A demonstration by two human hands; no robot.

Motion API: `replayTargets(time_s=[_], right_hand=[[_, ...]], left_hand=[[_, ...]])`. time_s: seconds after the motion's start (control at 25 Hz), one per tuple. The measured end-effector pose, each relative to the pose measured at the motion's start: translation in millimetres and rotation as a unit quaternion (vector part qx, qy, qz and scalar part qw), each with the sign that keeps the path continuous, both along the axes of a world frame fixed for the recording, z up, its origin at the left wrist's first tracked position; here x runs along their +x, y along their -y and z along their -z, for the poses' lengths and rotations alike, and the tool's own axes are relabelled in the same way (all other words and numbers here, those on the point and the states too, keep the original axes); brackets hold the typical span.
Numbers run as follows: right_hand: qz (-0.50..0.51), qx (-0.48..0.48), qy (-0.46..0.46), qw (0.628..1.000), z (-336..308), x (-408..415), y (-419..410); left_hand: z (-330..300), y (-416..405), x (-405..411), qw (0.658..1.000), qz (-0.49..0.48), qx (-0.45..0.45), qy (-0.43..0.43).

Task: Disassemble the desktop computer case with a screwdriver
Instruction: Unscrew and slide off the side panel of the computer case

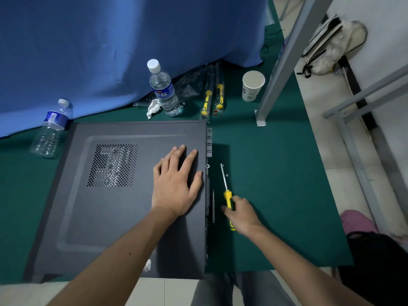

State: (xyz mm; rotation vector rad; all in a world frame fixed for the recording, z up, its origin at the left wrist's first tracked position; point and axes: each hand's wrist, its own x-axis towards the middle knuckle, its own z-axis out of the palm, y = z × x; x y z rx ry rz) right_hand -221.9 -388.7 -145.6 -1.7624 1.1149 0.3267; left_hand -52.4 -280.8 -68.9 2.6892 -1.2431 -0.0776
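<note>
The right hand curls round the ribbed yellow-and-black handle of a screwdriver, its slim steel shaft lying on the green mat just beside the case. The left hand lies flat, fingers spread, on the matte dark-grey metal side panel of the desktop computer case, which lies on its side, perforated vent up.

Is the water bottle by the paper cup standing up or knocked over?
Standing up. The water bottle rests on its base on the green mat, with its white cap at the top, left of the paper cup.
</note>
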Motion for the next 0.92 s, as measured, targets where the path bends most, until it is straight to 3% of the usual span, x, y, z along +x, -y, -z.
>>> replayTargets(time_s=[0.24, 0.4, 0.52, 0.6, 0.76, 0.92], right_hand=[[-0.094, -0.108, -0.086, 0.986, 4, 0, -11], [-0.121, -0.097, -0.074, 0.985, -16, -4, -9], [0.02, 0.026, 0.061, 0.998, -48, 6, -8], [0.127, 0.138, 0.139, 0.972, -74, 20, -14], [0.143, 0.125, 0.102, 0.977, -94, 48, -29], [0.201, 0.127, 0.064, 0.969, -95, 67, -32]], left_hand=[[4, 0, 3, 1.0, 0.002, -0.002, 0.0], [4, -1, 2, 1.0, -0.001, -0.006, -0.004], [4, -2, 3, 1.0, 0.0, -0.006, -0.017], [1, -1, 2, 1.0, -0.001, -0.005, -0.029], [-4, -2, 4, 0.997, 0.007, -0.035, -0.069], [-9, -1, 7, 0.974, -0.019, -0.134, -0.183]])
